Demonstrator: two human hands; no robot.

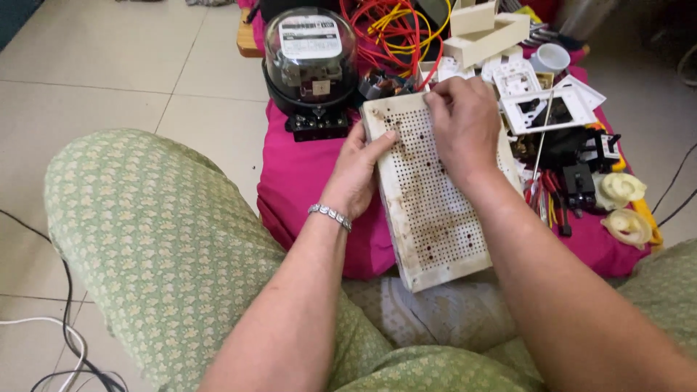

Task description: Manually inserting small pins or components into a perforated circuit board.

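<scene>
Nearest the camera, two knees in green patterned cloth frame both forearms, which reach forward and converge over a perforated board [435, 218]. The board, off-white with rust-brown stains and rows of small holes, lies tilted across the lap and a pink cloth [305, 181], its far end under the hands.

The left hand [359, 170], with one silver bracelet [330, 215] at the wrist, grasps the board's left edge, thumb on top and fingers curled under. The right hand [465, 123] lies palm down on the board's far end, fingers bent at the top edge; whether it grips anything small there cannot be told.

Just right of the right hand lie one white switch plate [548, 109], one thin metal rod [541, 149], red-handled tools [552, 199] and two cream-coloured rolls of tape [623, 205].

Beyond the left hand stands one electricity meter [311, 69] with a clear domed cover on a black base, bearing a white rectangular label at the top. Beyond the right hand lie a tangle of red and yellow wires [392, 33] and one cream plastic box frame [488, 33].
</scene>
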